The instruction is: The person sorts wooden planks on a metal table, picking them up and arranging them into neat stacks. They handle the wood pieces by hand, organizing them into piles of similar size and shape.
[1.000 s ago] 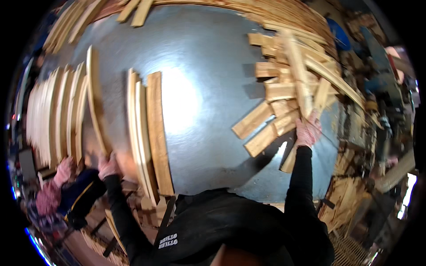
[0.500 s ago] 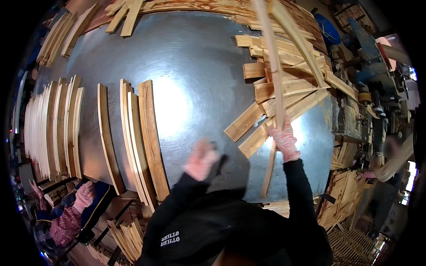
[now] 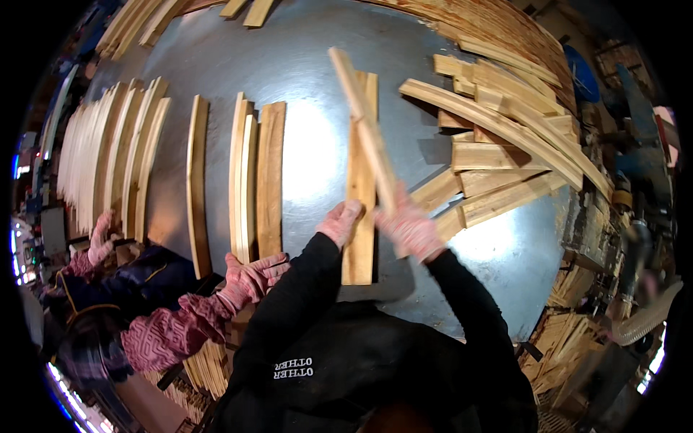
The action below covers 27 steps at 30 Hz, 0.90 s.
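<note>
Far left, on the grey metal worktop (image 3: pixel 216 50): row of pale slats (image 3: pixel 90 159), many, packed side by side, seemingly on edge, an arrangement that likely saves width. At its near end: co-worker's first hand (image 3: pixel 101 237); whether its fingers grasp anything cannot be told. Next: one lone slat (image 3: pixel 197 180), set apart; then a pair of slats (image 3: pixel 238 180) with a brown board (image 3: pixel 271 177) just beside, all pointing away from the near edge, probably so their ends fall within reach. At those ends: co-worker's second hand (image 3: pixel 247 281), fingers spread, released. Centre: broad board (image 3: pixel 362 169), lengthwise; wearer's left hand (image 3: pixel 338 224) at its left edge, thumb over the face, fingers grasping it, apparently to steady it. Crossing over that board at a slant: long strip (image 3: pixel 368 133), near end in the right hand (image 3: pixel 411 227), fingers clenched round it, slightly blurred; held there presumably because that end lies closest to the body. Right: heap of boards (image 3: pixel 491 155), overlapping at mixed angles, seemingly laid down without alignment.
</note>
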### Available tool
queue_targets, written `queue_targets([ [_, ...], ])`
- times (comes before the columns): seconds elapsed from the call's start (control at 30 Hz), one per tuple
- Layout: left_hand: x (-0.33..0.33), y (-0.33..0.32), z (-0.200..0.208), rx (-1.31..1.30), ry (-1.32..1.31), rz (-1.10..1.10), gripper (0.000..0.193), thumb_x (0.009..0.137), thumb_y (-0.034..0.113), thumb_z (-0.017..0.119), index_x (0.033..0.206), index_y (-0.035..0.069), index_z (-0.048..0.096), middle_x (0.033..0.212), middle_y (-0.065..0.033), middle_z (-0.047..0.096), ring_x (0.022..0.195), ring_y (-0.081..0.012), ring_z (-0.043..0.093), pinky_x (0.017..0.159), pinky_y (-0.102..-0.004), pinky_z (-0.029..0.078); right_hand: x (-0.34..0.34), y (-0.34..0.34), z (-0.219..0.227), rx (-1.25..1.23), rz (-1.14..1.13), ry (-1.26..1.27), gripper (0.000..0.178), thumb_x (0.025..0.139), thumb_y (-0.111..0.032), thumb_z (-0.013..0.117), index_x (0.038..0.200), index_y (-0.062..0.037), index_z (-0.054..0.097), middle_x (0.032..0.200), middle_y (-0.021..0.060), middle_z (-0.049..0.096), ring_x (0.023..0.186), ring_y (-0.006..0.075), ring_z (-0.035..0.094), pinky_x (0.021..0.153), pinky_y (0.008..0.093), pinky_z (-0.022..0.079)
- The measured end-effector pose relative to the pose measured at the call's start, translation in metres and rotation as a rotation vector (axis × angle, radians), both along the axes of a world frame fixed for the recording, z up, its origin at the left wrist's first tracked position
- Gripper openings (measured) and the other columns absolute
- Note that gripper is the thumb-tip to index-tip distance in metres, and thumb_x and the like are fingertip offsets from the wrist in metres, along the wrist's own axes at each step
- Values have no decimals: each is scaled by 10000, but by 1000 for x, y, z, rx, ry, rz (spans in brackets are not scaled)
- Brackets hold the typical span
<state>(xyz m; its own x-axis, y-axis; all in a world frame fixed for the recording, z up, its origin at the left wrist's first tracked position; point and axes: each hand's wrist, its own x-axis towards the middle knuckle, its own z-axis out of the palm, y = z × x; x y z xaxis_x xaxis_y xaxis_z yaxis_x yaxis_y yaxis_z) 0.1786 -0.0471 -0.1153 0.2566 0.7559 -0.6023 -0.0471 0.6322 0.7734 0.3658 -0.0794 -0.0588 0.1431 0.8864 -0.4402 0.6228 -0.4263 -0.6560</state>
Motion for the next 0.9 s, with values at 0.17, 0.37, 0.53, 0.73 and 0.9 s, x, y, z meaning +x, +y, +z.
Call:
queue_targets([
  [0.17,-2,-7,2,-123,42,-56,516,870,306,716,1229,-29,557,1001,-95,646,846,-189,606,761,-348,517,62,12,22,388,242,-295,895,876,-605,575,1511,-38,298,1507,214,386,1366,366,404,1135,437,309],
  [0.37,-40,-4,-12,143,333,-52,544,825,326,745,1215,-9,566,989,-118,672,863,-214,635,760,-352,522,215,97,62,-69,123,-980,939,808,-569,668,1533,-129,265,1523,166,383,1378,348,400,1114,451,331],
  [0.53,-87,7,42,184,1212,-239,482,835,295,724,1222,56,563,1020,-205,683,898,-369,670,800,-444,527,246,97,52,-55,-13,-372,827,841,-505,660,1508,-150,325,1474,190,429,1235,406,523,1017,447,442],
  [0.73,-147,-18,34,224,1530,-305,537,785,278,772,1188,100,466,1086,-165,632,962,-395,638,777,-526,507,257,158,101,125,-19,-807,922,778,-476,730,1525,-184,275,1370,228,496,1223,388,534,1036,418,440],
  [0.9,-136,-7,34,133,1564,-340,581,771,297,785,1203,116,441,1118,-153,625,1020,-384,626,795,-547,490,275,191,64,-166,203,-821,1053,720,-410,773,1550,-115,197,1377,249,515,1230,379,546,1036,411,440],
])
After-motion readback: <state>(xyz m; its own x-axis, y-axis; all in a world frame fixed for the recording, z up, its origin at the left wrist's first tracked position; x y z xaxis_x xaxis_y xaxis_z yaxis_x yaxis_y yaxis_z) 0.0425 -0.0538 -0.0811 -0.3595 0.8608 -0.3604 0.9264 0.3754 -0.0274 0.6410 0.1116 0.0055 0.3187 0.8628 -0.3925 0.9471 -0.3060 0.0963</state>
